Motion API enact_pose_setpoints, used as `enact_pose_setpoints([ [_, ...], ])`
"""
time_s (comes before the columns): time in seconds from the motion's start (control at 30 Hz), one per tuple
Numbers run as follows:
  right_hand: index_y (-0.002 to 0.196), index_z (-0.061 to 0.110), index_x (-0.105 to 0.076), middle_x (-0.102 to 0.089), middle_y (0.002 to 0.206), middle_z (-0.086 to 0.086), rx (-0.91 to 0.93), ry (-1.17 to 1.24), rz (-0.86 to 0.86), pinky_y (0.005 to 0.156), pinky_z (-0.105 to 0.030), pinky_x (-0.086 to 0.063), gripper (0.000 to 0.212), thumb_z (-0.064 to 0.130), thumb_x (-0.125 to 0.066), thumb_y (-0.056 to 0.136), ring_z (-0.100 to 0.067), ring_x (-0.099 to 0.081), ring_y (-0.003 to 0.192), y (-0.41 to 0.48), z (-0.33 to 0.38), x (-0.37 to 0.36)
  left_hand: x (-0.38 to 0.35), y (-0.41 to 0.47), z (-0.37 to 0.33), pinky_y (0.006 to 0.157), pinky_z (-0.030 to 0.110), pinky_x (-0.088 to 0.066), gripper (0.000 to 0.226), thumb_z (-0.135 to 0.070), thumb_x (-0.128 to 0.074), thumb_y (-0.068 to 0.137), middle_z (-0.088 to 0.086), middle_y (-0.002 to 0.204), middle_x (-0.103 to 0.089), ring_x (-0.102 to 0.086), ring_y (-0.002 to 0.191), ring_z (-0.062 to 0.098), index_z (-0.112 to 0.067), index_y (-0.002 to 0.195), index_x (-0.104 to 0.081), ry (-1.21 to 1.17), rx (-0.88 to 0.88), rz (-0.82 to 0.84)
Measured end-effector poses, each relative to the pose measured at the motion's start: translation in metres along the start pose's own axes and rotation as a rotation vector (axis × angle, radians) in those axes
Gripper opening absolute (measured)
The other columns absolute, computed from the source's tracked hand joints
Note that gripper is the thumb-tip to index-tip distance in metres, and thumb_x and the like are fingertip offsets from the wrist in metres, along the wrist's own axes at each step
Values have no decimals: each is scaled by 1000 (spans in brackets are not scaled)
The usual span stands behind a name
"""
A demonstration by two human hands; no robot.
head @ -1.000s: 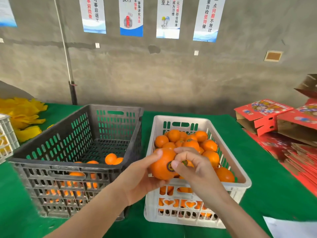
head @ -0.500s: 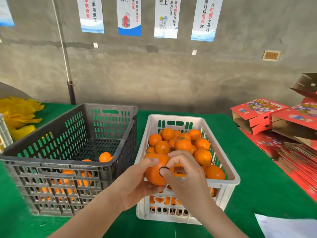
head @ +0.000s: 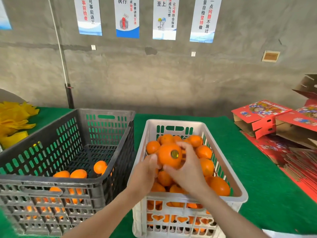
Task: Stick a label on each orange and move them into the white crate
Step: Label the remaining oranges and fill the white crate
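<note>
Behind the workbench a rough grey wall (head: 171, 74) carries a row of printed posters (head: 164, 18), with a thin pipe (head: 63, 62) running down its left part. The table (head: 257, 169) is covered in green cloth. On its left stands a dark grey slotted crate (head: 106, 124), with a few loose oranges (head: 78, 174) on its floor near the front. Just beside it on the right is the white crate (head: 175, 122), heaped with a pile of oranges (head: 204, 152) that reaches about to its rim. Red printed cartons (head: 260, 115) lie stacked and flattened at the table's right edge, and a heap of yellow material (head: 12, 117) sits at the far left. Both forearms reach in from the bottom of the view, and the hands meet over the white crate. The left hand (head: 145, 174) grips an orange (head: 167, 156) from the left, thumb against its side, while the right hand (head: 187, 170) wraps it from the right, fingers curled over the top. The fruit is held just above the pile, inside the white crate's outline. A small round label (head: 174, 154), dark-rimmed with a greenish centre, sits on the side facing the camera.
</note>
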State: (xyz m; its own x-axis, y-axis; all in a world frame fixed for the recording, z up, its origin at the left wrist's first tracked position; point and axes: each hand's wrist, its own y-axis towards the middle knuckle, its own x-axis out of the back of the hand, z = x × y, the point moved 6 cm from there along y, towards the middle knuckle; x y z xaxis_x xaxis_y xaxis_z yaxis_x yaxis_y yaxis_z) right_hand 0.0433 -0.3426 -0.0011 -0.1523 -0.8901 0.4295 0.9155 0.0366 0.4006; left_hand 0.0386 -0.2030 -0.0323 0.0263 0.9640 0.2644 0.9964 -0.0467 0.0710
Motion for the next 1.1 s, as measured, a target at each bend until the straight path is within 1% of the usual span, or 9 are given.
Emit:
enact_pose_setpoints([
  [0.07, 115, 36, -38, -51, 118, 11, -51, -106, -73, 81, -23, -47, 66, 29, -82, 67, -9, -52, 104, 49, -22, 6, -2, 15, 11, 77, 22, -50, 20, -23, -43, 101, -3, 99, -67, -64, 88, 12, -20, 111, -59, 520, -89, -21],
  [0.13, 118, 23, -40, -57, 119, -4, -158, -217, -114, 80, -30, -48, 62, 28, -81, 71, -21, -55, 105, 97, -48, 12, -6, 18, 19, 75, 20, -49, 21, -32, -47, 98, -10, 96, -64, -60, 87, 7, -28, 116, -55, 749, -120, -38],
  [0.43, 146, 9, -19, -50, 136, -15, -439, -566, 85, 95, -45, -48, 80, 36, -65, 87, -33, -52, 119, 161, -122, -12, -6, 21, 23, 68, 15, -46, 15, -33, -47, 97, -15, 86, -54, -55, 79, 2, -30, 109, -56, 756, -169, -123],
  [0.6, 133, 7, -44, -53, 130, -11, -126, -328, -119, 98, -36, -45, 50, 18, -64, 89, -26, -50, 119, 127, -54, 1, -2, 18, 16, 61, 17, -43, 15, -30, -46, 96, -13, 81, -56, -54, 72, 4, -27, 105, -59, 757, -178, -169],
  [0.7, 111, 12, -60, -64, 102, 4, 195, -41, -171, 82, -23, -51, 24, 14, -63, 87, -8, -59, 95, 55, 5, 11, 0, 13, 10, 56, 20, -38, 17, -26, -44, 97, -8, 76, -59, -50, 65, 8, -22, 99, -61, 765, -201, -196],
  [0.8, 89, 16, -66, -65, 80, 13, 400, 84, 36, 65, -17, -51, 6, 17, -60, 87, -3, -61, 75, -29, 33, 2, 0, 7, 7, 54, 28, -41, 19, -23, -43, 96, -2, 70, -58, -53, 62, 16, -16, 92, -60, 790, -220, -223],
  [0.9, 75, 8, -67, -65, 72, 2, 237, -11, 391, 61, -30, -50, 22, 23, -57, 88, -10, -59, 64, -98, 7, -35, -1, -2, 7, 56, 30, -39, 22, -22, -45, 97, 5, 73, -62, -53, 63, 20, -12, 99, -64, 771, -258, -220],
  [1.0, 95, 6, -66, -65, 96, -11, -22, -343, 871, 81, -35, -49, 29, 32, -54, 93, -20, -60, 88, -152, -53, -80, 1, -20, 12, 62, 28, -42, 22, -16, -51, 96, 4, 81, -63, -53, 69, 15, -10, 113, -63, 610, -317, -180],
  [1.1, 112, 13, -59, -51, 111, -5, -93, -616, 1030, 87, -33, -40, 41, 46, -57, 87, -21, -47, 104, -178, -94, -100, 9, -56, 18, 83, 20, -44, 26, -6, -53, 93, 1, 106, -56, -52, 93, 8, -7, 118, -58, 439, -441, -246],
])
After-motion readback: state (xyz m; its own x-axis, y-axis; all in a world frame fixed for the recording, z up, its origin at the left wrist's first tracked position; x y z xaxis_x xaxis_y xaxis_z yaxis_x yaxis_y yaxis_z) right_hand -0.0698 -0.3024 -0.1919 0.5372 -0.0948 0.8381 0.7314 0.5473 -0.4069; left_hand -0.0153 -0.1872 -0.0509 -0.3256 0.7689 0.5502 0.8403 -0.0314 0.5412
